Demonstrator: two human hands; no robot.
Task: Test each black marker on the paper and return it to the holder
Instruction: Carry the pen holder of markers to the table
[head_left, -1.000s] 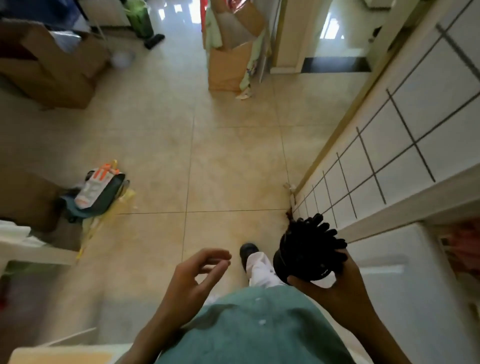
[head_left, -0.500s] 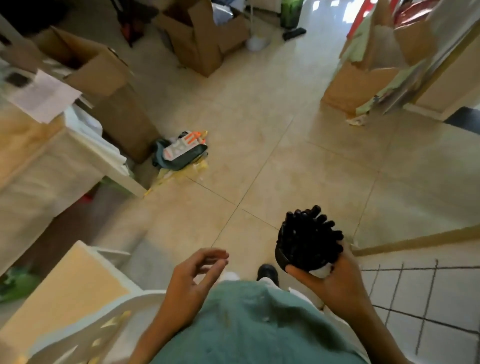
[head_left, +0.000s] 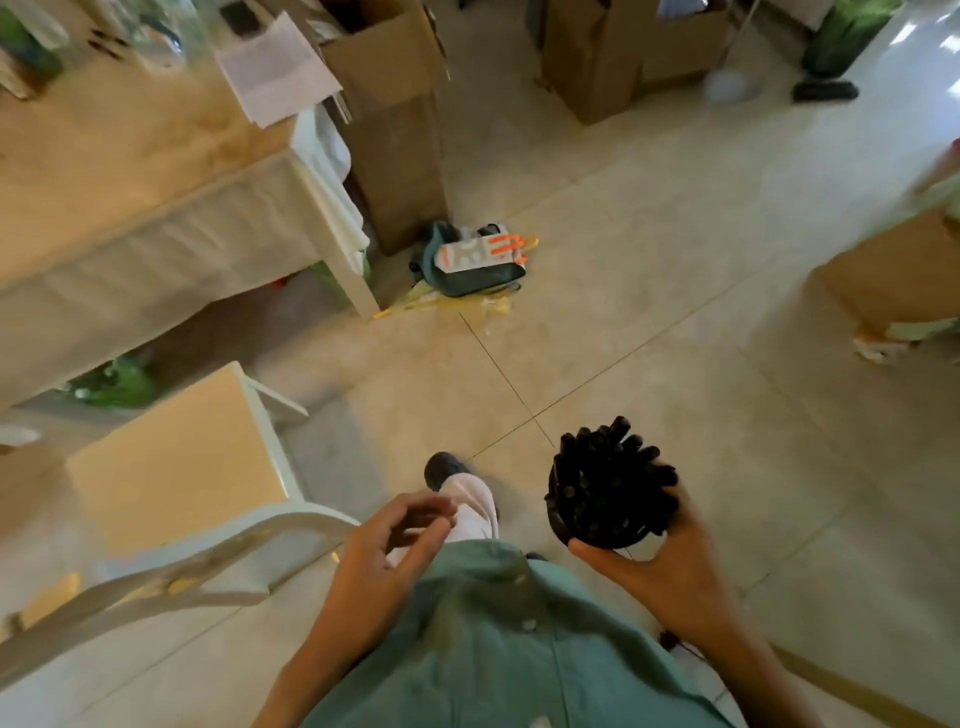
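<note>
My right hand (head_left: 660, 566) grips a black holder (head_left: 602, 535) from below, in front of my waist. Several black markers (head_left: 610, 473) stand packed in it with their caps fanned upward. To the left of it, my left hand (head_left: 387, 551) hangs in the air with loosely curled fingers and holds nothing. A sheet of white paper (head_left: 272, 67) lies on the far corner of the table (head_left: 130, 171) at the upper left, overhanging its edge.
A white chair (head_left: 171, 467) with a tan seat stands at my left, between me and the table. Cardboard boxes (head_left: 395, 114) stand beyond the table's corner, and a dark bag (head_left: 475, 260) lies on the tiled floor (head_left: 649, 312). Another box (head_left: 893, 275) sits right.
The view has swung left: the tiled wall has left the frame and the table, chair and paper have come in. Both hands keep their poses, the holder still in my right hand.
</note>
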